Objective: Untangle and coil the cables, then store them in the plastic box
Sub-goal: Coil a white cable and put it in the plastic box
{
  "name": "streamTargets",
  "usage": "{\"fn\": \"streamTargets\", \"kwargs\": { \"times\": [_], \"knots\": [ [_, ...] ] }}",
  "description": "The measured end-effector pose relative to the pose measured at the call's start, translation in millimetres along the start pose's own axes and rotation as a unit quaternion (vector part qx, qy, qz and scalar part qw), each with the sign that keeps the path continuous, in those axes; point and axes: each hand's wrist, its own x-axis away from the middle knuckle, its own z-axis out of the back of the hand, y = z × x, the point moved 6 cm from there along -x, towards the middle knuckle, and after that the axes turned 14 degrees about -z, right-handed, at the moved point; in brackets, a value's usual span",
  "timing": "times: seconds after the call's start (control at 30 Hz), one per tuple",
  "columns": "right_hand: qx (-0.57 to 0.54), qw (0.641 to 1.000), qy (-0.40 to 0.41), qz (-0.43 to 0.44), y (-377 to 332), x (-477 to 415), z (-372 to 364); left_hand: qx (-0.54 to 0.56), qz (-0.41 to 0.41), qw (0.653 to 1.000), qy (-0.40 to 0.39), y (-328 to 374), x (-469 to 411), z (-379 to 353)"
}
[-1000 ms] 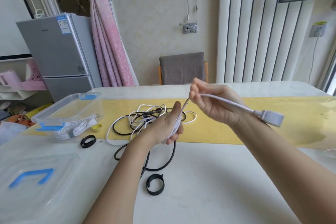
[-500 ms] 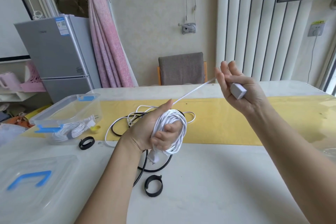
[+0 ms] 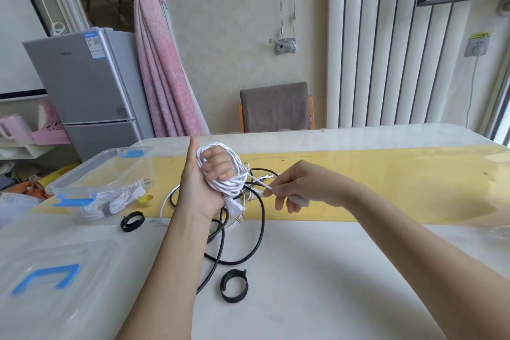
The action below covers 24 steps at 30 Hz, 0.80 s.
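The table (image 3: 331,270) is carrying everything; to the left of the gripping hands the plastic box (image 3: 124,171) is sitting open, with one bundled white cable already lying inside; under and just behind the left hand (image 3: 198,188) the black cable (image 3: 263,218) is lying in loose loops, looking thicker and springier, likely needing a firm hold at its bends; the white cable (image 3: 231,183) is sitting wound round that hand, whose fingers are curling through the loops and clamping them; it is looking light, soft and slack, so the loops are apt to slip off unless held across the bundle's middle; the right hand (image 3: 300,188) is pinching the short free tail just beside the coil; a black strap (image 3: 225,283) is lying below both hands, nearer the person; the plug (image 3: 234,207) is dangling under the left palm.
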Motion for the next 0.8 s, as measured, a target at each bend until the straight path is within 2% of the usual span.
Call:
{"fn": "streamTargets", "kwargs": {
  "times": [0.07,0.13,0.23,0.37,0.47,0.6,0.7,0.8],
  "knots": [
    [0.068,0.997,0.021,0.011,-11.7,5.6,-15.8,-0.037,-0.058,0.997,0.039,4.9,-0.9,-1.7],
    [0.143,0.987,0.065,0.033,-20.9,9.2,-28.1,-0.119,-0.099,0.985,0.079,5.6,-1.3,-2.9],
    [0.215,0.967,0.112,0.075,-29.4,13.5,-40.3,-0.276,-0.150,0.942,0.117,1.8,0.3,-4.5],
    [0.227,0.960,0.137,0.091,-34.8,15.2,-43.4,-0.503,-0.197,0.840,0.050,-8.2,4.1,-10.9],
    [0.154,0.974,0.150,0.079,-33.8,12.7,-34.4,-0.559,-0.216,0.801,-0.004,-11.4,6.0,-14.2],
    [0.085,0.973,0.195,0.085,-33.4,17.0,-19.1,-0.571,-0.208,0.794,0.016,-10.3,4.1,-8.4],
    [0.065,0.961,0.247,0.108,-39.4,22.8,-12.7,-0.517,-0.175,0.836,0.061,-11.8,4.1,-3.1],
    [0.069,0.946,0.265,0.176,-49.4,29.0,-14.4,-0.492,-0.098,0.864,0.049,-17.3,4.2,-0.4]
  ]
}}
